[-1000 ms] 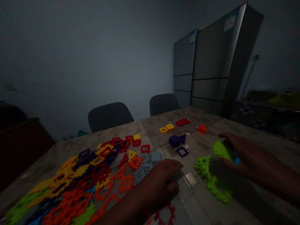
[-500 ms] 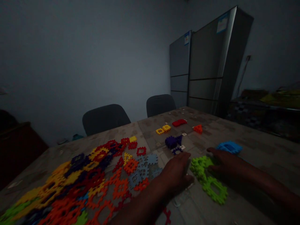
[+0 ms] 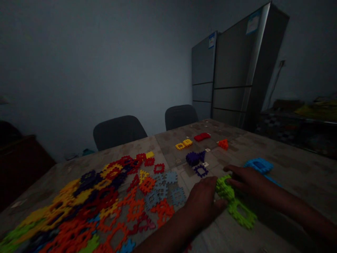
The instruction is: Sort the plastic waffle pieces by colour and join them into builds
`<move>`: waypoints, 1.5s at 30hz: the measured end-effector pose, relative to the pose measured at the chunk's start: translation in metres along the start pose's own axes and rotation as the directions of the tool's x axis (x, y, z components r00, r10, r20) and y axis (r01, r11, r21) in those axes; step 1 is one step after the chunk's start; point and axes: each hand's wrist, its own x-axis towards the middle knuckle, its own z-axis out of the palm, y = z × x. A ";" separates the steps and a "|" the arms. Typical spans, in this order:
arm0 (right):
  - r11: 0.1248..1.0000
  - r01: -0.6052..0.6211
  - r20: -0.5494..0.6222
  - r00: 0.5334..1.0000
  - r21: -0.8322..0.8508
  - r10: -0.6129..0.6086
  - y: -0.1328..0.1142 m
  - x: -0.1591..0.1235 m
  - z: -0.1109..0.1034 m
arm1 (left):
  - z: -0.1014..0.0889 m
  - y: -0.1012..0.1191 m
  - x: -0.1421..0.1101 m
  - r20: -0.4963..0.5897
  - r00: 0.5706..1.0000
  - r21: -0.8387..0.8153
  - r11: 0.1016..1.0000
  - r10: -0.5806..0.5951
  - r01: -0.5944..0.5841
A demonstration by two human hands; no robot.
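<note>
- Apparently, the interlocking toothed tiles right of the mixed heap [image 3: 85,196] are grouped by colour, so that shades are kept apart: a red stack [image 3: 202,137] and an orange triangular stack [image 3: 223,144] are set towards the far corner of the table [image 3: 302,168], with a purple stack [image 3: 192,159] and blue tiles [image 3: 259,164] placed nearer.
- A green stack [image 3: 225,189] is positioned between both hands, well apart from the chair-side edge; a green frame tile [image 3: 242,213] is laid at its near side, seemingly touching.
- That stack is flanked by the left hand [image 3: 202,195], its fingers half curled, perhaps for steadying; whether anything is gripped cannot be told.
- Its right side is met by the partly open right hand [image 3: 246,180], thumb and forefinger spread; a firm hold cannot be confirmed.
</note>
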 end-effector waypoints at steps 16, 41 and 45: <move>0.999 0.038 0.093 0.995 -0.015 -0.036 0.006 -0.025 0.008 | 0.011 -0.016 0.009 -0.057 0.997 -0.155 0.987 -0.056 0.046; 0.996 0.084 0.053 0.995 0.029 -0.086 0.026 -0.007 0.020 | 0.013 -0.015 0.015 -0.073 0.997 -0.195 0.981 -0.018 0.003; 0.999 0.049 0.033 0.998 0.004 -0.049 0.024 -0.012 -0.006 | 0.010 -0.015 0.010 -0.057 0.998 -0.167 0.986 -0.033 0.023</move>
